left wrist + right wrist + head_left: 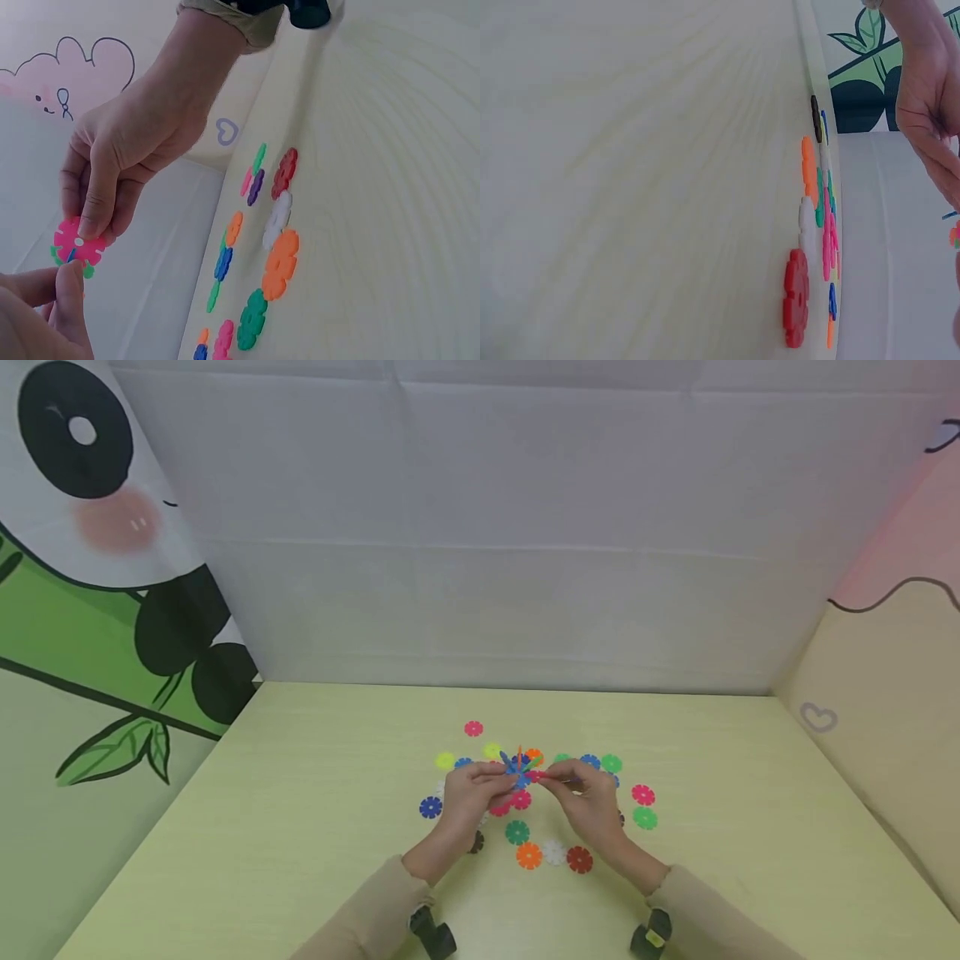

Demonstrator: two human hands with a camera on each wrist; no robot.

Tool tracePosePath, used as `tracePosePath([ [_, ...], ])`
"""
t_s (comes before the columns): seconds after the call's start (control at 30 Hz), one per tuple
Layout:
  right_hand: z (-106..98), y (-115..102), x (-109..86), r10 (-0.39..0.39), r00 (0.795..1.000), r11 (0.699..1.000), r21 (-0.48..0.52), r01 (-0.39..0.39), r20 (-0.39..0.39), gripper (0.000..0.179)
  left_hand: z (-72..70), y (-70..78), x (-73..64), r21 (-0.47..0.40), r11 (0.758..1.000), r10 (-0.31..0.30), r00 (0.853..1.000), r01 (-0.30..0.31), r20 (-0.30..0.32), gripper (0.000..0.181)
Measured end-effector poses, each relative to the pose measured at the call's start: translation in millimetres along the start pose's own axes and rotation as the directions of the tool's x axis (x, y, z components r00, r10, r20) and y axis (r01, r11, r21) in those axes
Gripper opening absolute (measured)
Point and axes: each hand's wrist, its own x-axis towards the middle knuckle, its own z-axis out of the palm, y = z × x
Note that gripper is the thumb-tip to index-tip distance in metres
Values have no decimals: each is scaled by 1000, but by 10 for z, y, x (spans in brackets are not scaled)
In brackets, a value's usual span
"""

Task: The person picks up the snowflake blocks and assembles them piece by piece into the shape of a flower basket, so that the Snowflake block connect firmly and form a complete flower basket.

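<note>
My left hand (471, 797) holds a small cluster of interlocking snowflake discs (517, 768), with blue, orange and green pieces showing, above the table. On its right side, my right hand (592, 802) pinches a pink snowflake disc (79, 238) between thumb and fingers, against the cluster. In the left wrist view a green disc (88, 270) shows behind the pink one, and part of my left hand (41, 307) is at the lower left. Fingers hide much of the cluster. In the right wrist view it is mostly cut off by the frame edge.
Loose discs lie around and below the hands on the pale table (300, 827), among them a dark red one (580, 860), an orange one (528, 856), a white one (554, 852) and a dark blue one (431, 807). A white backdrop (480, 543) stands behind.
</note>
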Motion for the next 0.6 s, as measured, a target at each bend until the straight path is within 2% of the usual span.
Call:
tracePosePath([
  [0.13,18,-1,-9,48,999,999,8,-48,-11,19,12,0,-20,4,999,35,999,-35,-5,25],
  [0.27,-5,-8,-2,55,998,998,11,-55,11,20,-1,-26,-15,59,996,64,998,-64,9,24],
  [0.4,-62,17,15,46,995,999,18,-48,88,21,-55,-42,-6,185,978,93,994,-101,49,38],
  [0.47,-103,42,31,45,988,998,31,-50,147,21,-97,-30,-2,259,957,106,989,-129,101,52],
  [0.53,-144,71,55,54,975,997,47,-66,213,20,-147,-6,11,306,937,116,975,-172,192,66],
  [0.57,-162,86,67,69,967,995,53,-85,244,18,-171,8,26,313,928,124,959,-203,255,71],
  [0.6,-177,101,79,80,959,993,59,-99,272,18,-196,21,44,319,917,134,937,-241,322,73],
])
